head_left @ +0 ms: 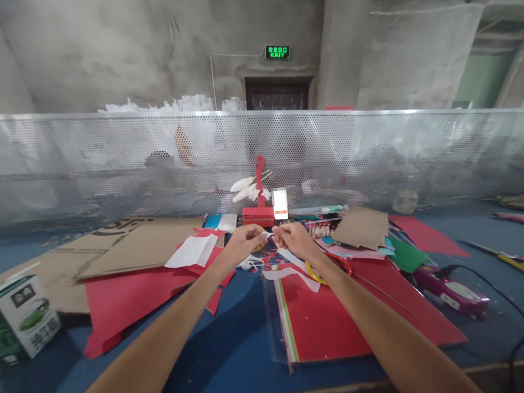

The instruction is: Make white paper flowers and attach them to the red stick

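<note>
A small white strip of paper (269, 235) spans the gap between my two hands, above the blue table. My left hand (247, 240) pinches one end of it, while the fingers of my right hand (296, 240) are closed on the other end. Cut white paper (296, 272) lies just below my right hand, on a stack of red paper sheets (332, 322). Scissors with yellow and red handles (313, 273) are partly hidden by my right forearm. Beyond my hands stands a red paper piece with a looped top (261, 181), beside white paper petals (243, 189).
Brown cardboard (129, 248) and red sheets (129, 303) cover the left side. A green and white box (25, 318) stands at far left. A purple device (454, 293) with a black cable and long-bladed scissors (501, 255) lie right. A perforated metal screen (354, 152) borders the back.
</note>
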Available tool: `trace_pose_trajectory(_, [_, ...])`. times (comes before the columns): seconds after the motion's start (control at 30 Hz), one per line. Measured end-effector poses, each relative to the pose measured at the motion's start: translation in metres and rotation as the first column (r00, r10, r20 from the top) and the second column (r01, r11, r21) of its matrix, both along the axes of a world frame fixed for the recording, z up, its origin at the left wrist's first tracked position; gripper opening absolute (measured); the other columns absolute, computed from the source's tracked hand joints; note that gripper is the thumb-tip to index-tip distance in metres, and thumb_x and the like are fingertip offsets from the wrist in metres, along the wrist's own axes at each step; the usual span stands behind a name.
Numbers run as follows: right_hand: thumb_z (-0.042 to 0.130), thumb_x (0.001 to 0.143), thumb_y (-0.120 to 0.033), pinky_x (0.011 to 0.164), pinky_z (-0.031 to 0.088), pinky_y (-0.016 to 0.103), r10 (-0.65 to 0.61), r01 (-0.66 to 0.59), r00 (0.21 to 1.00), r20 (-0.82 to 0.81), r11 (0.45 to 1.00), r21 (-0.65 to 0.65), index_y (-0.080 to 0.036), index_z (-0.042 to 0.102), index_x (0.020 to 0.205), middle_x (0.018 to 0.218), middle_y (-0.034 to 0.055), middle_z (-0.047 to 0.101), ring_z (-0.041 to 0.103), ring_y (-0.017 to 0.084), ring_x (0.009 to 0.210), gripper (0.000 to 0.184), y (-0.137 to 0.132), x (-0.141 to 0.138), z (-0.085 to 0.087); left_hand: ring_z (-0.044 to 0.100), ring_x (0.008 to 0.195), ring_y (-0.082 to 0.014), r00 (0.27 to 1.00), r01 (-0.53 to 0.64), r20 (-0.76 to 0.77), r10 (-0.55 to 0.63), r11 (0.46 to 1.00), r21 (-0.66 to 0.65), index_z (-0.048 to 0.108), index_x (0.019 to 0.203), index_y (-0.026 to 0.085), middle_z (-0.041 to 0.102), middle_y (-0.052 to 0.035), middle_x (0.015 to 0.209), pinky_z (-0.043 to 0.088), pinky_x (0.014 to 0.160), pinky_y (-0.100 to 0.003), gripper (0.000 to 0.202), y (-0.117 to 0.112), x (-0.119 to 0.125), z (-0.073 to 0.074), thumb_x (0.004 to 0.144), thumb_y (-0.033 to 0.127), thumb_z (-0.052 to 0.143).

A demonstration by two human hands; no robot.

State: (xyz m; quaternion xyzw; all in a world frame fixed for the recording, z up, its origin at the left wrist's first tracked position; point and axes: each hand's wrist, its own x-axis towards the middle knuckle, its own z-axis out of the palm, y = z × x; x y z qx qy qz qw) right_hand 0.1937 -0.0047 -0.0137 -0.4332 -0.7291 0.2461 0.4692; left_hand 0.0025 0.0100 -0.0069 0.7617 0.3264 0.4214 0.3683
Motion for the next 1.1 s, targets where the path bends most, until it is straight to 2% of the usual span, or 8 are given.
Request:
trace_pose_trajectory(0.1, [0.038, 0.092, -0.059, 0.051, 0.039, 0.022, -0.065, 0.064, 0.996, 0.055, 0.998, 0.015, -0.017, 0.051, 0.049, 0.041, 0.0014, 0.050, 0.048, 0.010, 0.041, 0.061, 0.000, 0.001, -0.001, 0.056, 0.063, -0.0113, 1.000, 0.017, -0.004, -0.017, 1.000, 0.014, 0.065, 0.081, 0.014, 0.062, -0.0007, 0.068, 0.042, 0.060, -0.021, 0.032, 0.001, 0.000, -0.001, 0.079, 0.046, 0.064])
trace_pose_trajectory(0.17, [0.035, 0.092, -0.060, 0.049, 0.039, 0.023, -0.041, 0.041, 0.999, 0.035, 0.999, -0.005, -0.017, 0.052, 0.050, 0.042, 0.0022, 0.052, 0.049, 0.011, 0.041, 0.063, -0.001, 0.000, -0.001, 0.055, 0.063, -0.0114, 1.000, 0.017, -0.011, -0.017, 1.000, 0.013, 0.065, 0.080, 0.014, 0.061, -0.0006, 0.068, 0.042, 0.060, -0.021, 0.032, 0.002, -0.001, -0.001, 0.079, 0.046, 0.064])
trace_pose_trajectory(0.27, [0.049, 0.088, -0.055, 0.050, 0.041, 0.022, 0.041, -0.041, 0.998, -0.039, 0.999, 0.010, -0.015, 0.063, 0.071, 0.063, 0.0045, 0.065, 0.057, 0.013, 0.051, 0.045, -0.003, -0.003, 0.000, 0.054, 0.062, -0.0113, 1.000, 0.016, -0.011, -0.016, 1.000, -0.016, 0.064, 0.078, 0.014, 0.061, -0.0006, 0.067, 0.043, 0.060, -0.022, 0.033, 0.003, -0.002, -0.001, 0.077, 0.047, 0.065])
trace_pose_trajectory(0.37, [0.064, 0.080, -0.042, 0.056, 0.045, 0.023, 0.064, -0.060, 0.996, -0.054, 0.995, 0.082, -0.016, 0.066, 0.084, 0.080, 0.0053, 0.069, 0.061, 0.015, 0.063, 0.027, -0.005, -0.006, 0.001, 0.055, 0.064, -0.0119, 1.000, 0.013, -0.017, -0.014, 0.999, -0.030, 0.065, 0.080, 0.014, 0.061, -0.0015, 0.070, 0.044, 0.062, -0.023, 0.035, 0.004, -0.004, 0.000, 0.077, 0.049, 0.064])
trace_pose_trajectory(0.63, [0.064, 0.079, -0.029, 0.063, 0.045, 0.025, 0.060, -0.067, 0.996, 0.068, 0.991, 0.117, -0.016, 0.068, 0.080, 0.074, 0.0037, 0.069, 0.061, 0.014, 0.063, 0.014, -0.001, -0.006, -0.001, 0.048, 0.060, -0.0113, 0.976, 0.058, -0.214, -0.034, 0.993, 0.104, 0.065, 0.074, 0.013, 0.054, 0.0007, 0.064, 0.038, 0.057, -0.022, 0.036, 0.007, -0.008, -0.002, 0.074, 0.049, 0.066])
trace_pose_trajectory(0.9, [0.062, 0.081, -0.027, 0.065, 0.044, 0.025, 0.043, -0.062, 0.991, 0.126, 0.987, 0.148, -0.016, 0.070, 0.082, 0.076, 0.0039, 0.071, 0.060, 0.015, 0.065, 0.014, -0.005, -0.006, 0.003, 0.048, 0.058, -0.0118, 0.973, 0.011, -0.231, 0.011, 0.995, 0.094, 0.059, 0.070, 0.015, 0.052, 0.0011, 0.062, 0.037, 0.053, -0.022, 0.033, 0.013, -0.008, -0.007, 0.081, 0.046, 0.057])
trace_pose_trajectory(1.1, [0.064, 0.081, -0.029, 0.068, 0.044, 0.026, -0.004, -0.023, 0.989, 0.147, 0.983, 0.182, -0.019, 0.071, 0.082, 0.078, 0.0037, 0.072, 0.063, 0.017, 0.070, 0.013, -0.003, -0.007, -0.001, 0.054, 0.060, -0.0129, 0.975, 0.006, -0.224, 0.008, 0.998, 0.062, 0.058, 0.071, 0.015, 0.059, -0.0003, 0.064, 0.039, 0.055, -0.022, 0.032, 0.007, -0.008, -0.003, 0.079, 0.046, 0.061])
